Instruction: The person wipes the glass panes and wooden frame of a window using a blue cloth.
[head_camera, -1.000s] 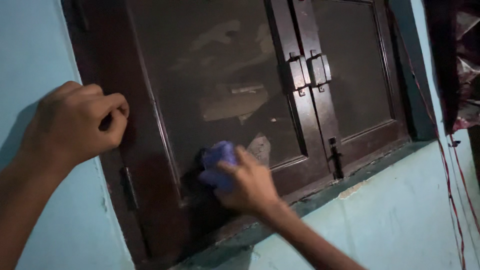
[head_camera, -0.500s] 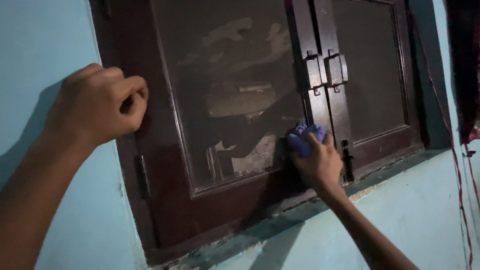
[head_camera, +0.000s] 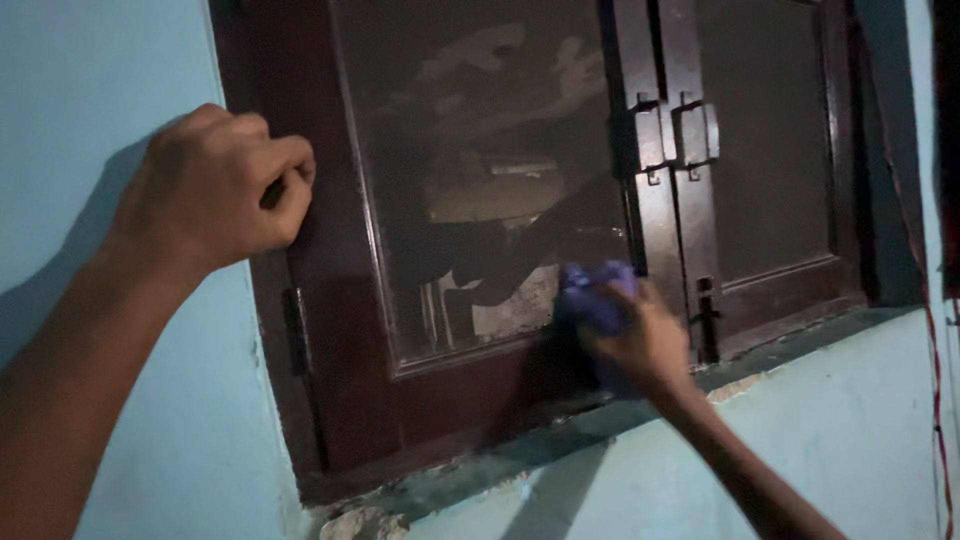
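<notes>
The right hand (head_camera: 645, 340) presses a blue cloth (head_camera: 592, 298) against the window (head_camera: 480, 200), at the lower right corner of the left pane, right where the glass meets the dark wooden frame (head_camera: 340, 400). Its fingers are closed around the bunched cloth, and the hand is blurred. The cloth sits just left of the middle posts, below the two latches (head_camera: 678, 135) and near the small bolt (head_camera: 705, 315).

The left hand (head_camera: 215, 190) is up at the frame's left edge, curled into a loose fist with nothing in it that I can see, knuckles against the wood where it meets the turquoise wall (head_camera: 90, 120). A hinge (head_camera: 296, 330) shows below it.

The glass is dusty and streaked. The sill (head_camera: 560, 440) under the frame is chipped, with crumbling plaster at its left end.
</notes>
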